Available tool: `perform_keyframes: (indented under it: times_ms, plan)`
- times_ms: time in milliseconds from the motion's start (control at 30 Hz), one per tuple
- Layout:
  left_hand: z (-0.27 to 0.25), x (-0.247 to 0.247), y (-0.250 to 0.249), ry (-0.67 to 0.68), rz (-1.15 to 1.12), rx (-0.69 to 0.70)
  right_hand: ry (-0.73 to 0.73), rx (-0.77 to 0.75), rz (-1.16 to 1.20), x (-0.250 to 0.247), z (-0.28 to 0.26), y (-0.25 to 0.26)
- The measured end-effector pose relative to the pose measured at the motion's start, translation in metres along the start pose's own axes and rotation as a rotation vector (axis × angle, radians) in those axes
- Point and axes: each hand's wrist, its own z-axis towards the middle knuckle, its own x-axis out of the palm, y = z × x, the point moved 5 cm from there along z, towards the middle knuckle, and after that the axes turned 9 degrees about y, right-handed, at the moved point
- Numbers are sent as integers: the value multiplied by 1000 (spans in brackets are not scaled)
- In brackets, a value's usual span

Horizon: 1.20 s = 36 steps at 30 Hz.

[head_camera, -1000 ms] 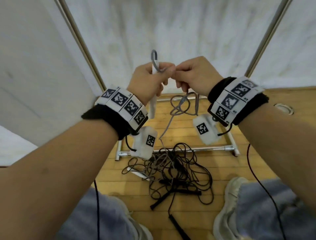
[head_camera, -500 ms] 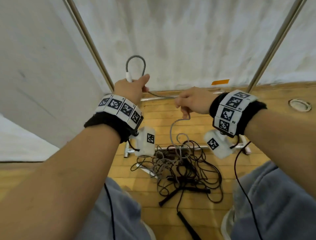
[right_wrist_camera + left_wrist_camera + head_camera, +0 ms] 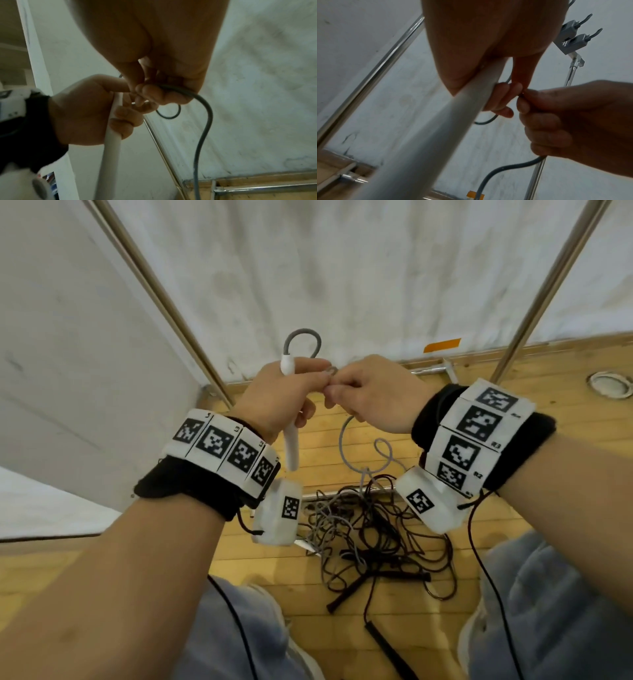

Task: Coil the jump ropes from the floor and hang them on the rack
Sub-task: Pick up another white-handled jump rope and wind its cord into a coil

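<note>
My left hand (image 3: 284, 398) grips the white handle (image 3: 291, 440) of a grey jump rope, with a small loop of grey cord (image 3: 303, 344) standing up above the fist. My right hand (image 3: 370, 395) pinches the same grey cord (image 3: 346, 436) right beside the left thumb. From there the cord drops to a tangled pile of black and grey ropes (image 3: 373, 535) on the floor. In the left wrist view the handle (image 3: 436, 128) crosses the frame and the right hand's fingers (image 3: 544, 115) hold the cord (image 3: 505, 167). The right wrist view shows the cord (image 3: 204, 121) curving down.
The rack's two chrome uprights (image 3: 161, 289) (image 3: 548, 285) rise against a white wall, with its base bars (image 3: 431, 368) on the wooden floor. Hooks (image 3: 573, 36) sit at the rack's top. A black handle (image 3: 387, 648) lies near my feet. A round floor fitting (image 3: 609, 383) is at right.
My right hand has come back up from lower right to meet the left hand, bringing a fresh length of grey cord to it. Both hands sit slightly lower in view.
</note>
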Motion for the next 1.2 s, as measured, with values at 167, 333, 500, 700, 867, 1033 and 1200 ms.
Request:
perform_keyframes:
  times_ms: [167,333,500,700,867,1033,1200]
  plan:
    - [-3,11,-1,12,46,-44,10,-36,-109,2,-11,-3]
    - [0,-22,-11,-299,-121,19,108,20,-151,8,-19,-25]
    - [2,-34,0,-402,-147,26,161,109,-173,6,-18,-41]
    - [8,-16,4,-269,-236,-86,-108,4,-143,-21,-7,-24]
    - [9,23,2,-25,-218,-59,-179,16,-33,-34,-10,-17]
    - [6,31,-8,33,-240,19,4,19,-61,-26,-17,-17]
    - [4,5,-16,-257,-320,95,156,54,5,2,-22,-26]
